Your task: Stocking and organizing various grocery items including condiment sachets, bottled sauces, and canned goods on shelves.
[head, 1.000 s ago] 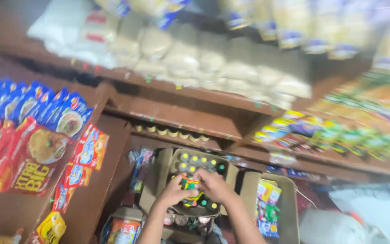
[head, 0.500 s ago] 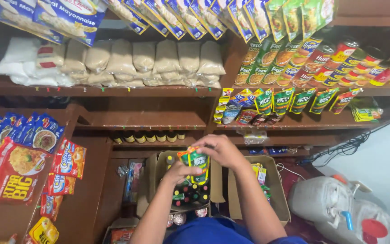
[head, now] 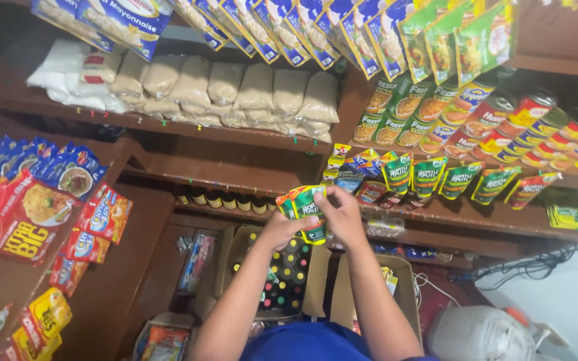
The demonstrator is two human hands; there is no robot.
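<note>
Two hands (left (head: 282,227), right (head: 340,215)) raised — pinching green pouches (head: 306,210).

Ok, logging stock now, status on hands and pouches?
Both hands, left, right, grip green pouches. Matching pouches hang on shelf. Nothing blocking.

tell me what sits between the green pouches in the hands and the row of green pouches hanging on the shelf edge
In the head view, only bare dark shelf wood shows between the held green pouches and the hanging green pouches; the right hand partly covers that gap.
</note>
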